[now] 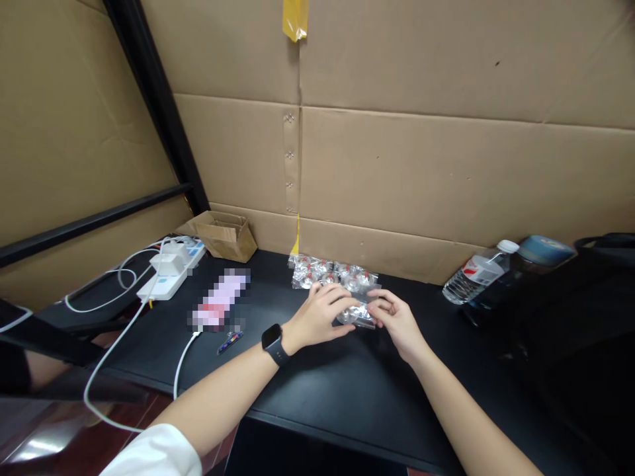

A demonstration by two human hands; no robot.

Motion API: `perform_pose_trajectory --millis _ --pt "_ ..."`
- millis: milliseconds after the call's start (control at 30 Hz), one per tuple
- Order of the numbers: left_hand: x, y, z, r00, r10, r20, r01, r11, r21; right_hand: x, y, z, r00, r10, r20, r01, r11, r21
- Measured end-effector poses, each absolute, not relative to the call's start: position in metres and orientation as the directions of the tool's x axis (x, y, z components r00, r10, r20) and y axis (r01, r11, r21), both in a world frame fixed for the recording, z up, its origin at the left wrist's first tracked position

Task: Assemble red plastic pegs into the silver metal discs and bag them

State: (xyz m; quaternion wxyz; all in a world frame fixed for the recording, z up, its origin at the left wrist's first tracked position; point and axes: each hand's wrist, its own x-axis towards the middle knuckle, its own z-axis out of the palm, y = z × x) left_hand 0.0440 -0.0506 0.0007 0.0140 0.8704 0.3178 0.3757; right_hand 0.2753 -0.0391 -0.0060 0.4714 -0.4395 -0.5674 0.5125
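Several clear plastic packets [351, 272] with shiny round contents and red marks lie in rows near the cardboard wall. In front of them, one more clear packet [361, 313] lies between my hands. My left hand [325, 314], with a dark watch on its wrist, reaches over that packet's left side. Its fingers are stretched out and the thumb is apart. My right hand [399, 324] has its fingertips drawn together at the packet's right edge, pinching it. The fingers partly hide the packet, and what is inside it is too small to make out.
On the left of the black table [307, 377] are a brown paper bag [231, 237], a white power strip [169, 281], a blurred-out phone [223, 297] on a white cable and a small trinket [231, 340]. A water bottle [479, 271] and a black bag [585, 344] stand right.
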Motion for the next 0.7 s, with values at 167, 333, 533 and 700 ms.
perform_pose_trajectory --millis 167,333,533,700 --pt "0.043 -0.044 -0.004 0.530 0.541 0.653 0.624 -0.770 0.131 0.268 -0.045 0.000 -0.246 0.966 0.084 0.039 0.097 -0.995" --pt "0.003 -0.023 0.005 0.178 0.685 0.706 0.864 -0.453 0.221 0.274 -0.045 0.003 -0.252 0.963 0.100 0.070 0.121 -0.990" --pt "-0.060 0.004 0.007 -0.135 0.855 0.500 0.960 -0.012 0.280 0.279 -0.046 0.007 -0.294 0.948 0.121 0.098 0.156 -0.983" --pt "-0.111 0.007 0.003 -0.272 0.939 0.210 0.943 0.216 0.255 0.278 -0.048 0.008 -0.373 0.919 0.130 0.079 0.171 -0.982"
